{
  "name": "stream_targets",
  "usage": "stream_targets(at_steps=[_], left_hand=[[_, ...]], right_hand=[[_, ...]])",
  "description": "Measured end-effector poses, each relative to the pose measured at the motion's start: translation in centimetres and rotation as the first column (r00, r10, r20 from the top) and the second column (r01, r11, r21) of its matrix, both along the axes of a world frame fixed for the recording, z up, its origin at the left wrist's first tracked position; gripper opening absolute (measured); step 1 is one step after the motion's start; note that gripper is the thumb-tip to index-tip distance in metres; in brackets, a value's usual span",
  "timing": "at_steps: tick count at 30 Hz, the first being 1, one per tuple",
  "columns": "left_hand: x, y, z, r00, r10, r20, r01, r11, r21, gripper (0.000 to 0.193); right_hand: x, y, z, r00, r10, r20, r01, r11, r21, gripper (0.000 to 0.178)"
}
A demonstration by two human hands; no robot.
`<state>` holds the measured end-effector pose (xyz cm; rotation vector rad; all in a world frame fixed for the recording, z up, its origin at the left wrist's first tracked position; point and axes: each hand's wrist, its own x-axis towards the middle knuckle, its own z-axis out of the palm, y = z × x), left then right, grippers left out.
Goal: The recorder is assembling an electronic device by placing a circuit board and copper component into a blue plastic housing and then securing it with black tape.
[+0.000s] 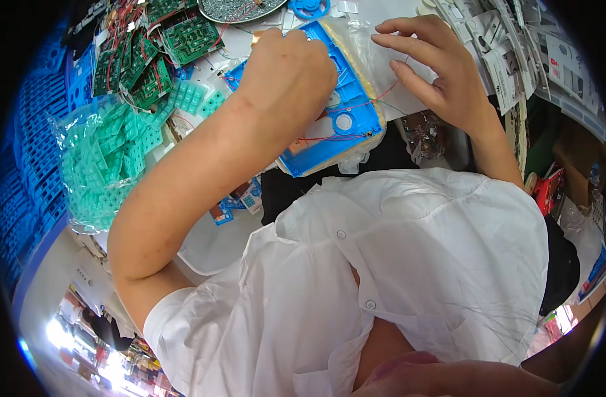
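A blue plastic housing (366,116) lies in front of me on a yellowish-edged pad with clear plastic around it. Thin red wires run inside it, and a round ring-shaped part (344,123) shows near its right end. My left hand (293,73) is closed over the housing's middle and far left; its curled fingertips and anything in them are hidden. Off the housing's right side hovers my right hand (445,73), fingers spread, nothing visible in it. A thin red wire (387,91) reaches out of the housing toward its thumb.
Green circuit boards (193,40) with wires pile up at the far left. Below them sits a clear bag of turquoise keypads (107,155). A metal tray of small screws (240,8) and a blue round part (309,6) are at the back. White panels (495,53) stack at right.
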<state>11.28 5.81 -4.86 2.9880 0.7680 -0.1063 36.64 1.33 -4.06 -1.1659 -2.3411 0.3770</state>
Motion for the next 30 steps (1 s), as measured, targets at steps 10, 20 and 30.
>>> stream_targets(at_steps=[10, 20, 30], left_hand=[[1.3, 2.2, 5.3, 0.98, 0.053, -0.194, -0.122, 0.924, -0.362, 0.014], [-0.3, 2.1, 0.5, 0.977, 0.211, 0.019, -0.202, 0.956, -0.215, 0.02], [-1.1, 0.4, 0.2, 0.977, 0.19, 0.1, -0.166, 0.963, -0.211, 0.01]], right_hand=[[0.0, 0.4, 0.1, 0.997, 0.068, -0.027, -0.07, 0.996, -0.058, 0.034], [-0.5, 0.9, -0.2, 0.992, 0.128, 0.002, -0.128, 0.99, -0.055, 0.034], [-1.7, 1.1, 0.3, 0.989, 0.15, -0.011, -0.15, 0.986, -0.066, 0.031]])
